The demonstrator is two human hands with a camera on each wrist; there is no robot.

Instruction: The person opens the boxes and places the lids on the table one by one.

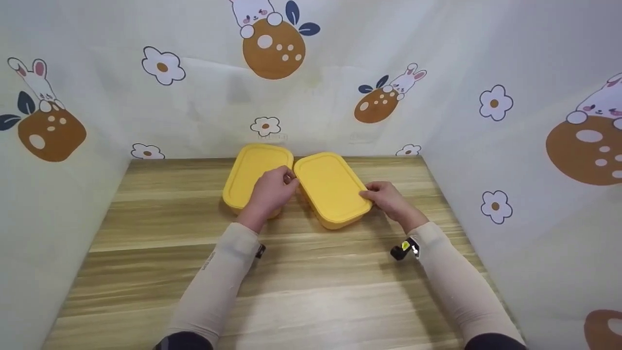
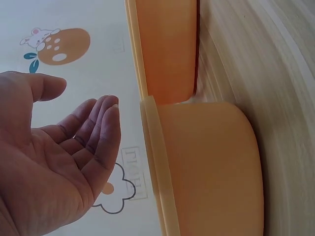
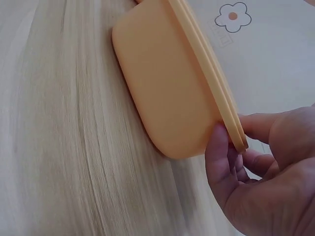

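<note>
Two yellow lidded food containers stand side by side on the wooden table. My right hand (image 1: 388, 199) pinches the lid's rim at the near right corner of the right container (image 1: 333, 187); in the right wrist view, the thumb and fingers of that hand (image 3: 268, 179) lie on either side of the rim of this container (image 3: 162, 83). Over the left container (image 1: 260, 158) hovers my left hand (image 1: 273, 190), covering part of its lid. The left wrist view shows the left hand (image 2: 54, 152) with loosely curled fingers, holding nothing, apart from both containers.
The wood-grain table (image 1: 311, 291) reaches back to a wall sheet (image 1: 204, 107) printed with rabbits, fruit and flowers. A similar sheet (image 1: 534, 233) borders the right side. The containers stand near the back edge.
</note>
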